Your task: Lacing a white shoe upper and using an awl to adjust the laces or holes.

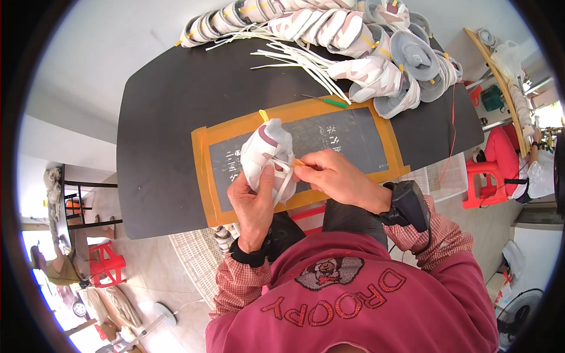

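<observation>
My left hand [252, 207] is wrapped round a white and mauve shoe upper [254, 154], holding it above the near part of the table. A yellow tab sticks up from the upper's far end. My right hand [341, 176] is closed in a pinch at the upper's right side. From its fingertips shows a small orange piece, like a tool handle [298, 163]; its tip is hidden against the upper. A white lace [283, 170] loops over the upper beside my left thumb. Both hands wear dark wrist straps.
Nested shoe uppers [329, 28] line the dark table's far edge, with loose white laces [300, 59] beside them. A green-handled thin tool [334, 103] lies on the orange-taped board [203, 176]. Plastic crates [444, 176] and a red stool [488, 182] stand right; people sit at both sides.
</observation>
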